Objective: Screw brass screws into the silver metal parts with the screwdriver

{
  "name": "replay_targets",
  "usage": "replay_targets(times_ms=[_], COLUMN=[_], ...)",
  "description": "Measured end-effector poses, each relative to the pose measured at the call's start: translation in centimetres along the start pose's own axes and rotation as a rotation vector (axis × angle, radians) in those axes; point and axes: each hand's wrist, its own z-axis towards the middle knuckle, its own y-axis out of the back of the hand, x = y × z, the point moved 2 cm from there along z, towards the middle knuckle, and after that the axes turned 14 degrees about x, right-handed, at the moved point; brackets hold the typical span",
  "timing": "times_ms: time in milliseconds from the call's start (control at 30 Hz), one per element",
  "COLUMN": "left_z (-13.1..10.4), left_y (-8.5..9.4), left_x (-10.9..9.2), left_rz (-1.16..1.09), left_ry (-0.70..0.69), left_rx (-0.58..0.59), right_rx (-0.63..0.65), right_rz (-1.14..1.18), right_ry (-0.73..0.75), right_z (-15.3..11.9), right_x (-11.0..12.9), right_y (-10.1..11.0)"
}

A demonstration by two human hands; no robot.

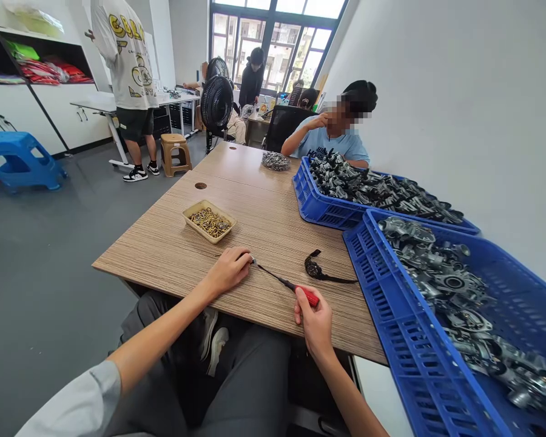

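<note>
One red-handled screwdriver (288,283), grasped in the right hand (316,317), slants far and left over the desk (264,206) toward a small metallic part (253,261) pinched in the left hand (230,269).

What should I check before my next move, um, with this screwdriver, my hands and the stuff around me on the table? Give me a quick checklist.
1. Screwdriver held by its handle in the right hand: ok.
2. Screwdriver tip properly seated: cannot tell; that end is too small and close to the left hand.
3. Left hand's grip secure: cannot tell; whatever it holds is mostly hidden.
4. Tray upright with small brass-coloured fasteners in it: ok.
5. Watch apart from the screwdriver: ok, lying on the tabletop.
6. Nearer blue crate stocked: ok, metal parts inside.
</note>
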Motion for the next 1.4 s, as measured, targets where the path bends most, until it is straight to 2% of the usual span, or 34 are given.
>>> replay_targets(times_ms=[367, 633, 767, 1000, 1400], left_z=[0.1, -0.1, -0.2, -0.2, -0.3], left_y=[0.3, 0.7, 0.7, 0.2, -0.1], left_x=[-0.1, -0.1, 0.5, 1.1, 1.3], left_rz=[-0.060, -0.064, -0.181, -0.303, -0.347], left_ry=[0.023, 0.100, 0.161, 0.171, 0.202], left_rx=[0.033, -0.023, -0.078, 0.030, 0.073], right_rx=[0.011, 0.038, 0.050, 0.080, 0.103], right_rz=[0.040, 0.123, 0.157, 0.073, 0.010], right_ry=[-0.006, -0.015, 0.012, 0.069, 0.044], right_z=[-0.1, -0.1, -0.2, -0.3, -0.6], right_x=[0.5, 1.0, 1.1, 0.8, 1.3], right_y=[-0.3, -0.1, -0.1, -0.3, -0.6])
